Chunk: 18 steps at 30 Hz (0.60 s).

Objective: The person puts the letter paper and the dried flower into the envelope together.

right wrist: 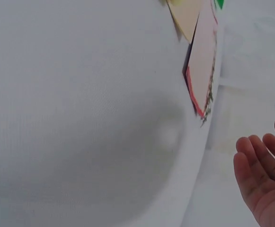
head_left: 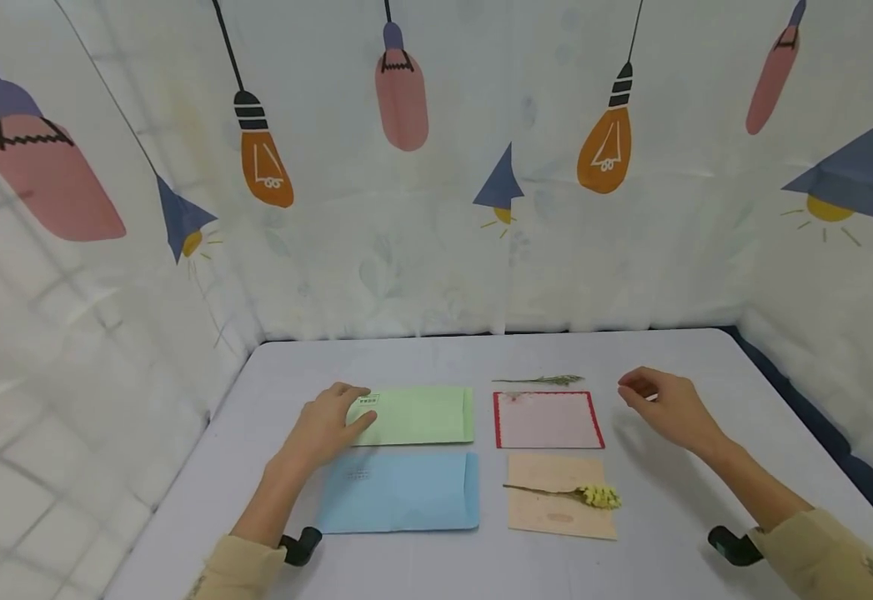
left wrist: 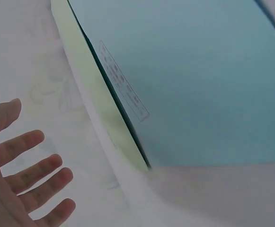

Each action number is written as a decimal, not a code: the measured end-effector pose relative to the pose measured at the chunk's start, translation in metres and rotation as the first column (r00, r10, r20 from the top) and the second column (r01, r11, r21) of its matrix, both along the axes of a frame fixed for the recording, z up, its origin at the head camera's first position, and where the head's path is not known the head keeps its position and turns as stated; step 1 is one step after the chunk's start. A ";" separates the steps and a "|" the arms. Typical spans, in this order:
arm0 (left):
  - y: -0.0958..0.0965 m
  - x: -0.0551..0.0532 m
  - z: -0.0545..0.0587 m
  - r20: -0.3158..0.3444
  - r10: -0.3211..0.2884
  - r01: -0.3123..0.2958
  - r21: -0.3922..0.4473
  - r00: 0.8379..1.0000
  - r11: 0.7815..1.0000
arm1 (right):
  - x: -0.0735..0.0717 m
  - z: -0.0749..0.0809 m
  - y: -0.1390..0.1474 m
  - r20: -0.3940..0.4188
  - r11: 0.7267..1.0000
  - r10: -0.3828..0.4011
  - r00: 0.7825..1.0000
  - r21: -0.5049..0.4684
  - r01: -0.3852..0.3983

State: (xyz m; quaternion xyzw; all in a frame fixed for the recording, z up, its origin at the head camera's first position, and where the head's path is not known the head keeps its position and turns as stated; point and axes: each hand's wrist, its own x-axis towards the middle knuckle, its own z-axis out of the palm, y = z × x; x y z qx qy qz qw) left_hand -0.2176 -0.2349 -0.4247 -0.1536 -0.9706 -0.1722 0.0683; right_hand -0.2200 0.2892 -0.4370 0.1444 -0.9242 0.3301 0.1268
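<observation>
Poised w/ L hand (head_left: 327,425), loosely spread & gripping nothing, at L end of rect. pale-green paper envelope (head_left: 417,415), just beyond rect. lt-blue paper envelope (head_left: 406,496); can't tell if touching. Holding R hand (head_left: 664,407), w/ bent fingers & no grip, over white tabletop (head_left: 661,550), just R of red-edged pale-pink rect. card (head_left: 549,419), nr tan paper sheet (head_left: 534,512) under yellow-flowered stem (head_left: 601,497).

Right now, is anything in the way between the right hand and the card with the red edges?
Nothing visible is: between the right hand and the red-edged card, only white tabletop shows. The green sprig lies just past the card's far edge, not between them.
</observation>
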 end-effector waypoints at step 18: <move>0.047 0.023 -0.001 -0.006 -0.131 0.131 0.085 0.991 0.988 | 0.017 -0.002 -0.033 0.181 0.964 0.108 0.978 -0.258 -0.059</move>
